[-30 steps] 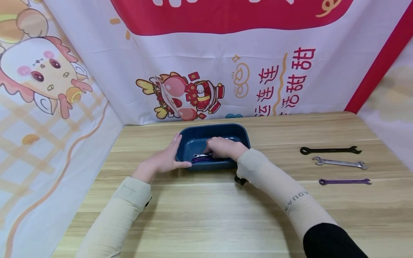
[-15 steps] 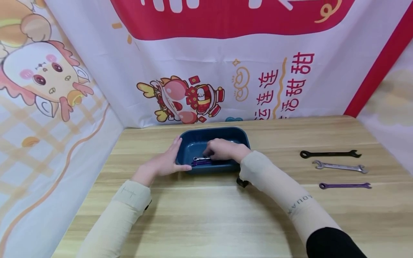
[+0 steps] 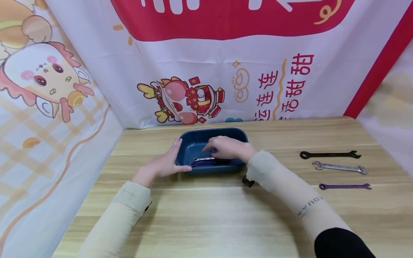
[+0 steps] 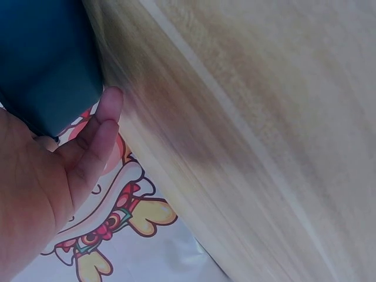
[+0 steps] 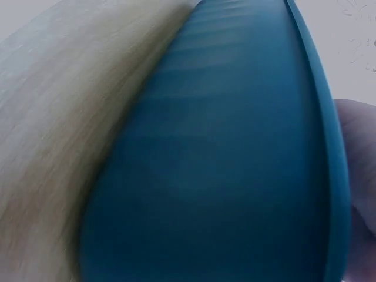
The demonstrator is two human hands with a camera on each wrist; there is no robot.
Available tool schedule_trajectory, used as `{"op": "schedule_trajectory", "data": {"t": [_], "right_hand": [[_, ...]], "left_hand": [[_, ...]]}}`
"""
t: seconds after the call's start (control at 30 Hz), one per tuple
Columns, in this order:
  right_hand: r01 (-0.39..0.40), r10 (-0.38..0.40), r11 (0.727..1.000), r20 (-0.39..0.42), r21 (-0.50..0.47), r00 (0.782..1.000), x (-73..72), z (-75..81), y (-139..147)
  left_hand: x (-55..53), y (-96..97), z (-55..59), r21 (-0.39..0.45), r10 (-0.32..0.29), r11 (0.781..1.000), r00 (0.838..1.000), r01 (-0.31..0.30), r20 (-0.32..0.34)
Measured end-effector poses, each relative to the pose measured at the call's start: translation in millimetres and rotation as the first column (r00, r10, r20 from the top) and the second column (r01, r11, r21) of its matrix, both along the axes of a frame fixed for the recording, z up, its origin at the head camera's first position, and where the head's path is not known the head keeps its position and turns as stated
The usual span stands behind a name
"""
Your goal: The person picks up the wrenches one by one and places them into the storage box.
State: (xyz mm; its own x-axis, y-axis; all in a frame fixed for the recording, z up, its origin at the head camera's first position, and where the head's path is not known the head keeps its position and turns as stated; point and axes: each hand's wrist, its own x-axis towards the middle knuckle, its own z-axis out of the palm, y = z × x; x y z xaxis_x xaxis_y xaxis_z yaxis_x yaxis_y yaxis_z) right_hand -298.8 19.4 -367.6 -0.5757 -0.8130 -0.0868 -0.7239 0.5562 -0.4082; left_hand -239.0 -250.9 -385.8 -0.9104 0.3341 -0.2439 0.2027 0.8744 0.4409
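A dark blue bin (image 3: 213,170) stands on the wooden table, near its back edge. My left hand (image 3: 161,165) rests against its left end, fingers straight along the side and thumb at the front corner; the left wrist view shows these fingertips (image 4: 109,106) at the bin wall. My right hand (image 3: 226,147) is inside the bin, index finger extended to the left and apart from the thumb. Just below it lie a silver wrench (image 3: 201,159) and a purple wrench (image 3: 201,163), side by side along the front wall. The hand hides their right ends. In the right wrist view the bin's outer wall (image 5: 217,147) covers most of the hand.
On the right of the table (image 3: 206,215) lie a black wrench (image 3: 329,154), a silver wrench (image 3: 340,167) and a purple wrench (image 3: 345,186), one below another. A printed cloth (image 3: 193,53) hangs behind the table and along its sides.
My right hand has shifted slightly right and its index finger has straightened away from the silver wrench, which shows more now. My left hand stays at the bin's end.
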Motion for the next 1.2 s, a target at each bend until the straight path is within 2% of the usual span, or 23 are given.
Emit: {"op": "schedule_trajectory", "data": {"t": [0.5,0.77,1.2], "right_hand": [[0.032,-0.033,0.999,-0.033,-0.04,0.999,1.1,16.2,27],[0.005,-0.006,1.0,-0.086,-0.016,0.996,6.4,23.4,38],[0.017,-0.021,0.997,-0.055,-0.078,0.998,14.2,32.3,62]], "left_hand": [[-0.5,1.1,1.9,-0.002,0.016,1.0,1.0,-0.016,0.018],[-0.3,1.2,1.7,-0.01,0.007,1.0,1.0,-0.007,0.008],[-1.5,0.2,-0.4,0.011,0.0,1.0,1.0,0.0,0.004]]}}
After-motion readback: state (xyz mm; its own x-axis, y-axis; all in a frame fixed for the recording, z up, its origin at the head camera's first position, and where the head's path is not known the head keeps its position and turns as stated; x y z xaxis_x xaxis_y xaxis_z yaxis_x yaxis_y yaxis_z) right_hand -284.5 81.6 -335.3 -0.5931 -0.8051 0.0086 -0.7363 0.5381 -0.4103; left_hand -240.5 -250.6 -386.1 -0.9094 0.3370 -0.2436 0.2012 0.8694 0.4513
